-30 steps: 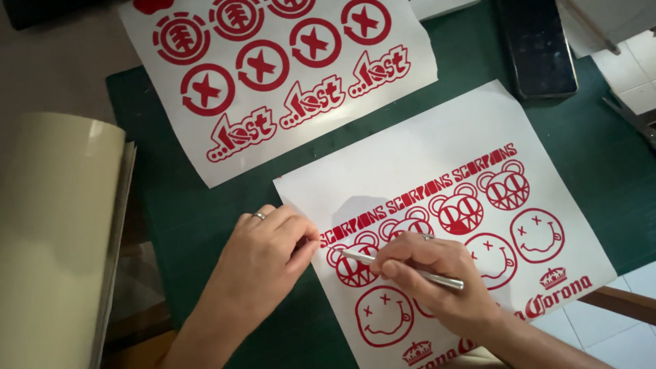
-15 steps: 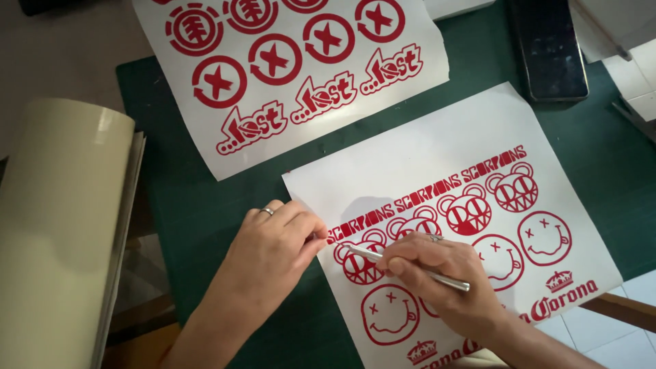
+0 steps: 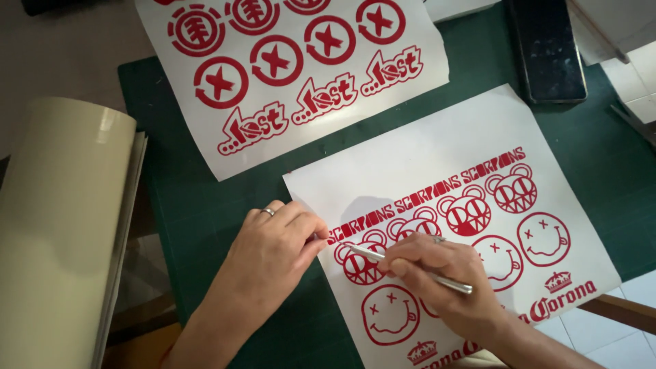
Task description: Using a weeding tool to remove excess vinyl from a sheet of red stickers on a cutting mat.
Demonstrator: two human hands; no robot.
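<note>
Weeding tool: a thin silver metal pick (image 3: 410,266), held like a pen in the right hand (image 3: 451,287), lower centre of the frame; its fine tip meets the sheet at the red lettering near the left edge.
Right hand: fingers closed around the pick, heel resting on the sheet, which likely steadies the tip for fine work.
Left hand: (image 3: 273,253) curled, ring on one finger, fingertips pinched down on the sheet's left edge, apparently pinning it so that it cannot slide; whether it grips a scrap of vinyl I cannot tell.
Sticker sheet: (image 3: 437,157) white, glossy backing with flat red vinyl shapes: smiley faces, bear heads, crowns, rows of lettering; centre to lower right.
Second sheet: (image 3: 437,55) same material, red circles and lettering, upper centre, just apart.
Cutting mat: (image 3: 198,205) dark green, matte, under both sheets.
Roll: (image 3: 61,225) cream-coloured, smooth, far left.
Phone: (image 3: 547,48) black, flat, upper right.
</note>
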